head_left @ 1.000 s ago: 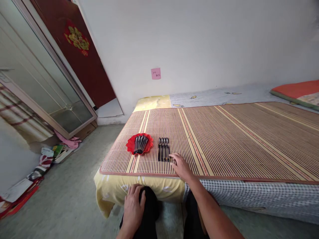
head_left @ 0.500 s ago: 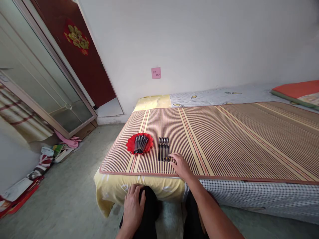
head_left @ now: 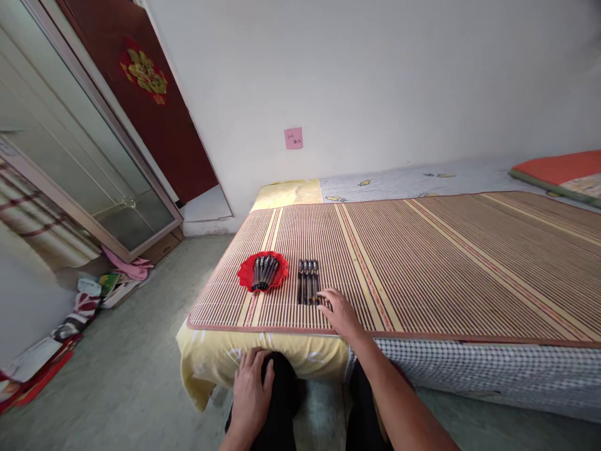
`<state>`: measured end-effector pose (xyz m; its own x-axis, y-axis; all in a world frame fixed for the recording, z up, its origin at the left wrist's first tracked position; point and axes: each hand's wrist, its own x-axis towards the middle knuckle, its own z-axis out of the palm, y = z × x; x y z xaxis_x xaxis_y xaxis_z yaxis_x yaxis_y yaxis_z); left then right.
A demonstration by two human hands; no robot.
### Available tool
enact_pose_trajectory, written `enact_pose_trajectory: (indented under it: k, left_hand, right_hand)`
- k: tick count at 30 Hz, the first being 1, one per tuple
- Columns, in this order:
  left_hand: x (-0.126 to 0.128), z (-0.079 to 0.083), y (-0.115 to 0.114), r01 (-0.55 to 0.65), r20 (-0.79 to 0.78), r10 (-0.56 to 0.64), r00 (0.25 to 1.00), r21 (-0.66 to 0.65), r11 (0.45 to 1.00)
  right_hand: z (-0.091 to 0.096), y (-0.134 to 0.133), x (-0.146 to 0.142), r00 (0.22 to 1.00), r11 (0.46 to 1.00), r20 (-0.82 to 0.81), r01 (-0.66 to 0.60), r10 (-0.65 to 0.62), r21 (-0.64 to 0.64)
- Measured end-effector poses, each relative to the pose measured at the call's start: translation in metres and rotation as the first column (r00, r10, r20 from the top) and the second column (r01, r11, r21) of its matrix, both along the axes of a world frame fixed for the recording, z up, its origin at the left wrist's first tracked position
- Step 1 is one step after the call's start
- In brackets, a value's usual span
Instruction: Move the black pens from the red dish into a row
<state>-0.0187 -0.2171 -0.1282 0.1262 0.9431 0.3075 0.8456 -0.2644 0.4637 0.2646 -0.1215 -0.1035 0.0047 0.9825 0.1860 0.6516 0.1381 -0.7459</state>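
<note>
Several black pens [head_left: 308, 282] lie side by side in a row on the striped bamboo mat [head_left: 422, 263]. Beside the lower end of the rightmost pen is my right hand [head_left: 340, 312], its thumb and fingers apart. The fingertips reach that pen's edge; whether they touch it I cannot tell. To the left of the row, a red wavy-rimmed plate [head_left: 244, 280] holds more black pens [head_left: 265, 272] in a bundle. My left hand [head_left: 251, 388] lies on my left knee, fingers stretched out, holding nothing.
The mat covers a bed with a yellow and checked sheet [head_left: 263, 351] hanging over its front edge. Folded orange bedding [head_left: 563, 169] is at the far right. A pink note [head_left: 293, 138] is stuck on the wall. Books and cloths lie along the floor at left.
</note>
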Motion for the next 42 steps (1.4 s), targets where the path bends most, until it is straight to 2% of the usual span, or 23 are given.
enact_pose_trajectory:
  k: [14,23,27,42]
  left_hand:
    - [0.003,0.005,-0.001,-0.007,0.005,0.007,1.0,-0.039,0.999]
    - [0.001,0.004,0.0,0.0,0.01,0.0,1.0,-0.021,1.0]
    - [0.001,0.004,0.0,-0.002,0.006,0.002,1.0,-0.007,1.0]
    - [0.002,0.004,0.0,0.002,0.003,-0.002,1.0,-0.014,1.0]
  right_hand:
    - [0.005,0.001,-0.004,1.0,1.0,0.0,0.016,-0.016,0.005]
    - [-0.007,-0.005,0.008,0.998,0.997,-0.058,0.024,-0.02,0.076]
    - [-0.011,-0.008,0.01,0.998,0.997,-0.054,0.035,-0.032,0.068]
    - [0.0,-0.005,0.003,0.998,0.998,0.027,0.064,-0.064,0.017]
